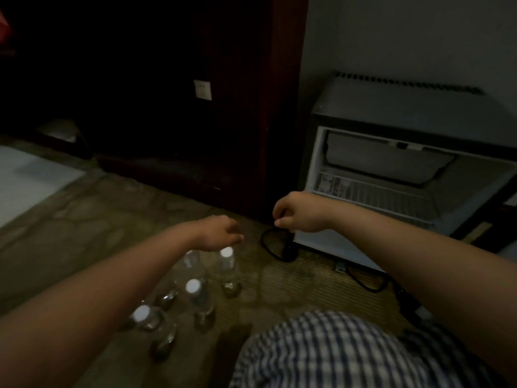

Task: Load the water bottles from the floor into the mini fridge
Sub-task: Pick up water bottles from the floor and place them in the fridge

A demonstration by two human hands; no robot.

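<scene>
Bottles [195,296] stand capped on the floor [279,292] by my knee. My left hand [218,232] hangs just over the farthest two, fingers turned down and hidden; grip unclear. My right hand [296,211], fingers curled, sits above a black cable [288,252]; whether it holds anything I cannot tell. Behind it, the fridge [314,163] is open.

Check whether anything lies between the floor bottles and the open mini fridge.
Yes. A black cable loops on the floor by the lower left corner of the mini fridge, between the water bottles and the opening. The right hand hangs above it. Nothing visible blocks the wire shelf inside.
</scene>
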